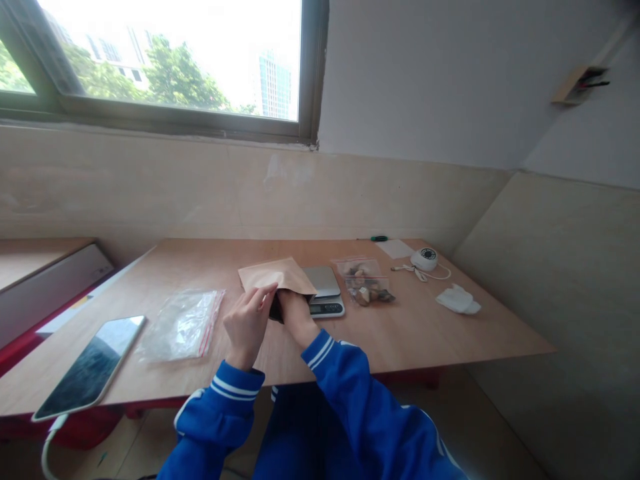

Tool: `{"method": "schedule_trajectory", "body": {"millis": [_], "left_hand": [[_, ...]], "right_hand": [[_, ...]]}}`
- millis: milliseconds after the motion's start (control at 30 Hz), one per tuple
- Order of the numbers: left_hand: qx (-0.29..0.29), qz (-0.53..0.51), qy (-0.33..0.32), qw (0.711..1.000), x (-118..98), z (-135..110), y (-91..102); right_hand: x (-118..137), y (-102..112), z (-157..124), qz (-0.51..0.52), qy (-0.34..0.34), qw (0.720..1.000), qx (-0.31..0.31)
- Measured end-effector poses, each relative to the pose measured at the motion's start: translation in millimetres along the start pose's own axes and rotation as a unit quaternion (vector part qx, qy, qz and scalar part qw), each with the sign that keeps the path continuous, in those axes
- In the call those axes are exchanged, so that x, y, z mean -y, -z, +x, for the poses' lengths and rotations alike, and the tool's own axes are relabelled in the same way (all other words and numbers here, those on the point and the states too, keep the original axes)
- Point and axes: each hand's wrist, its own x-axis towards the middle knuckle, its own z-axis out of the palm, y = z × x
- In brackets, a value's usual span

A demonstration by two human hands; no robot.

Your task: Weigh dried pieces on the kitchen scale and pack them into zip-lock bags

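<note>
A brown kraft paper bag (273,273) lies with its mouth towards me, overlapping the left part of a digital scale (325,283). At the mouth, my left hand (247,320) pinches the bag's upper edge between thumb and fingers. My right hand (296,319) reaches into the bag, so its fingers are hidden and what they hold, if anything, does not show. Right of the scale is a clear zip bag (357,268), with stone-like brown and grey pieces (369,293) in or on it. To the left lies another clear zip bag (180,327) with a red-striped closure.
A tablet (93,367) with a white cable lies at the table's (415,340) front left. At right are a white dome camera (425,259) with its cable, a crumpled white tissue (459,300), white paper (395,249) and a green-handled tool (379,238).
</note>
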Motion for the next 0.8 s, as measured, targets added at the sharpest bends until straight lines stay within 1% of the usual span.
{"method": "schedule_trajectory", "body": {"millis": [67,100,167,300,467,600,700,800], "left_hand": [[0.0,0.004,0.005,1.0,0,1,-2.3],[-0.001,0.005,0.008,1.0,0,2,-3.3],[-0.002,0.005,0.019,1.0,1,5,-4.7],[0.008,-0.015,0.054,0.998,0,15,-2.2],[0.042,-0.061,0.112,0.991,-4,30,4.7],[0.049,-0.072,0.147,0.985,0,37,3.3],[0.036,-0.076,0.153,0.985,5,42,-0.6],[0.023,-0.071,0.15,0.986,12,45,-4.7]], "right_hand": [[4,10,-8,-0.02,-0.061,0.998,0.02],[7,15,-12,-0.028,-0.073,0.997,0.022],[11,21,-20,-0.028,-0.06,0.998,0.002],[14,26,-32,0.019,-0.04,0.996,-0.074],[12,35,-39,0.097,-0.042,0.987,-0.12],[10,52,-44,0.162,-0.057,0.973,-0.151],[4,68,-50,0.263,-0.059,0.954,-0.135],[-12,80,-58,0.382,-0.083,0.916,-0.09]]}}
